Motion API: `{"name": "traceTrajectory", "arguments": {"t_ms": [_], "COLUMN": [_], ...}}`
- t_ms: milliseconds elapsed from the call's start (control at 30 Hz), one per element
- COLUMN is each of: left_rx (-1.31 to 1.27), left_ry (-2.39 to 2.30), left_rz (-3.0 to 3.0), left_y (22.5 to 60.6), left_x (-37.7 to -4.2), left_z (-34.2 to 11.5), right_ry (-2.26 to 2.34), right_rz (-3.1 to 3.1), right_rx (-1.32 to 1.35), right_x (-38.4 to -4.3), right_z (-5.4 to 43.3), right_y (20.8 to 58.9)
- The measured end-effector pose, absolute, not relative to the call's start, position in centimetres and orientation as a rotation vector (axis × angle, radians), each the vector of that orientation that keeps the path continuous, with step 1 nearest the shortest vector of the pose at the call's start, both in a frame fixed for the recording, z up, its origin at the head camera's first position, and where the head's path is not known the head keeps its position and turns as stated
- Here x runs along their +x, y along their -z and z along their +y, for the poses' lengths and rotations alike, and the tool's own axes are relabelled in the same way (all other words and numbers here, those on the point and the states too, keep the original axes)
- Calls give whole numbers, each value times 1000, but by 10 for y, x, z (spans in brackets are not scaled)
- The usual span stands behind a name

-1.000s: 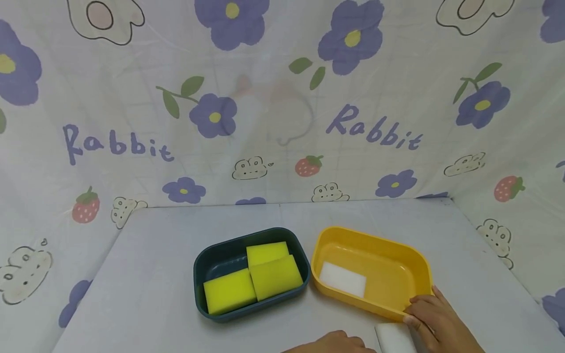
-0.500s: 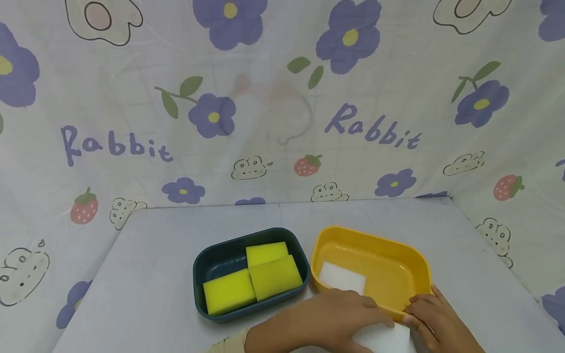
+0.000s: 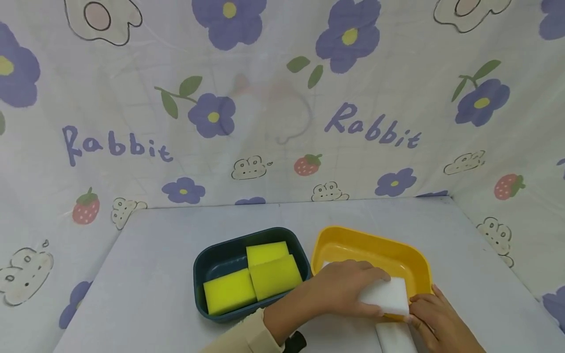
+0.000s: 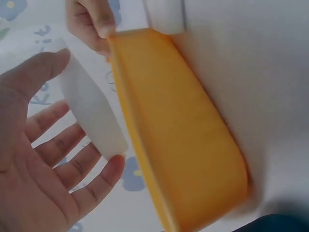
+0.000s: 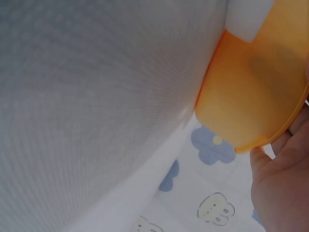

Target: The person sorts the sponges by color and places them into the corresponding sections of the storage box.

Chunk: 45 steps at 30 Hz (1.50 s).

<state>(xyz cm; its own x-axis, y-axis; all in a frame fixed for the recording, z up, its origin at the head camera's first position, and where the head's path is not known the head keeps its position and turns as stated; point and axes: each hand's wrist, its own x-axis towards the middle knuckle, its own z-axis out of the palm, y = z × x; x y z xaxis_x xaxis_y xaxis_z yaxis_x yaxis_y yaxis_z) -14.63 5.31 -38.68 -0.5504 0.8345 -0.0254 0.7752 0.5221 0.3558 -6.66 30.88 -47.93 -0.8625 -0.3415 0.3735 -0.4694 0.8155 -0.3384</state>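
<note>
My left hand (image 3: 340, 289) holds a white sponge (image 3: 388, 295) between thumb and fingers, above the near side of the yellow container (image 3: 375, 239). In the left wrist view this sponge (image 4: 91, 111) sits between the thumb and fingertips of my left hand (image 4: 43, 164), just outside the container's rim in that view. My right hand (image 3: 441, 323) grips the container's near right corner; the right wrist view shows the thumb of the right hand (image 5: 285, 183) at the rim. Another white sponge (image 3: 396, 337) lies on the table before the container. My left hand nearly hides a white sponge inside it.
Left of the yellow container stands a dark green container (image 3: 216, 247) with three yellow sponges (image 3: 229, 292) inside. Both stand on a white table (image 3: 145, 274). A patterned cloth (image 3: 273, 122) hangs behind and at the sides.
My left hand came in from the bottom edge, took a white sponge from the near table and raised it over the container. The right hand has stayed on the rim.
</note>
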Motion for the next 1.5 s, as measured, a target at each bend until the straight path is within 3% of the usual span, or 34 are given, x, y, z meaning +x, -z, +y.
{"name": "traceTrajectory", "arguments": {"t_ms": [433,1500], "left_rx": [1157,1097], "left_ry": [-374,-274], "left_rz": [2738,2778], "left_y": [410,431], "left_x": [-165,-165], "left_z": [76,112], "right_ry": [-617,-662], "right_rz": [-2770,-2913], "right_rx": [547,454], "right_x": [-65,-66], "right_z": [305,302], "right_y": [477,467]}}
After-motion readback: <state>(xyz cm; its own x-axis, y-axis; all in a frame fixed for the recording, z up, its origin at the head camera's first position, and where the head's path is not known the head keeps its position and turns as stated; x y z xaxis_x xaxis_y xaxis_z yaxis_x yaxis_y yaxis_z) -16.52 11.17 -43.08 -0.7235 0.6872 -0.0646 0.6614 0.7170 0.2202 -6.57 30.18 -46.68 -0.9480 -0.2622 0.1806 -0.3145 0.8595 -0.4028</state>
